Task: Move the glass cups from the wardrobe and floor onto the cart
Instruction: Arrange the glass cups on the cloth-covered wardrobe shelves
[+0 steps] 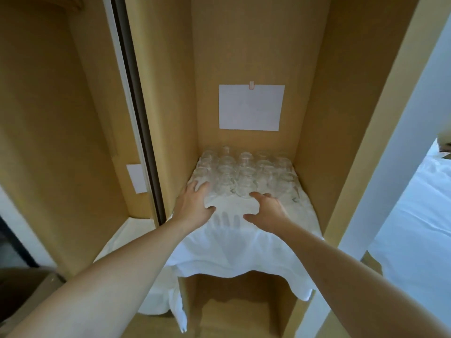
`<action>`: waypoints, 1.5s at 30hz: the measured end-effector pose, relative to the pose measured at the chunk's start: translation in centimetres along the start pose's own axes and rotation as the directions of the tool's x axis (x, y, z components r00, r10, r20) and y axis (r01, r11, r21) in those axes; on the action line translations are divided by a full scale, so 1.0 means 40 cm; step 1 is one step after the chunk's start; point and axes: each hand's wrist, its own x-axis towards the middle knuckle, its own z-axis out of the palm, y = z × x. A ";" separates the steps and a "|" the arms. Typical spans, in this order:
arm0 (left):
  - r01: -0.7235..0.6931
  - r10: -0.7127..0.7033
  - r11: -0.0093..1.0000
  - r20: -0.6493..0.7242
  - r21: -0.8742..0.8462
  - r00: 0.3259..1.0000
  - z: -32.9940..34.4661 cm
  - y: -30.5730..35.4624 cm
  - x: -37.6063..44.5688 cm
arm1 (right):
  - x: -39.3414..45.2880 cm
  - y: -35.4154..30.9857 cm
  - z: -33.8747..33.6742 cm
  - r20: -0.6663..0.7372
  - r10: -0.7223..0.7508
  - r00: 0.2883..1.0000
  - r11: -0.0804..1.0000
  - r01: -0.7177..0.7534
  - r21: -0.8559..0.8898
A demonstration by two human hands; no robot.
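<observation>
Several clear glass cups (246, 173) stand packed together at the back of a wardrobe shelf, on a white cloth (239, 242) that hangs over the shelf's front edge. My left hand (195, 204) reaches in with spread fingers, its fingertips at the front left cups. My right hand (266, 208) hovers just in front of the front row, fingers relaxed and thumb apart, holding nothing. The cart is out of view.
The wardrobe's wooden side walls (324, 152) close in the shelf on both sides. A white paper sheet (251, 107) is taped to the back panel. A sliding door rail (136, 106) stands left. A white bed (415, 215) lies to the right.
</observation>
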 end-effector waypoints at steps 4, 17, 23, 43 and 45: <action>0.051 -0.051 0.999 0.027 0.001 0.998 -0.023 0.012 -0.092 | -0.056 -0.034 0.024 0.053 -0.056 0.997 0.998 0.054 0.036; 0.146 -0.146 0.989 0.017 -0.034 0.989 -0.116 -0.139 -0.223 | -0.085 -0.261 0.162 0.106 -0.161 0.981 0.987 0.159 0.028; 0.197 -0.197 0.980 0.031 -0.021 0.980 -0.176 -0.300 -0.246 | -0.073 -0.418 0.248 0.130 -0.176 0.976 0.984 0.175 0.018; 0.186 -0.179 0.981 0.100 -0.057 0.979 -0.312 -0.874 -0.204 | 0.002 -0.892 0.557 0.147 -0.046 0.988 0.998 0.039 0.050; 0.195 -0.186 0.978 0.108 -0.080 0.977 -0.300 -0.899 -0.197 | 0.008 -0.909 0.580 0.154 -0.042 0.987 0.999 0.037 0.037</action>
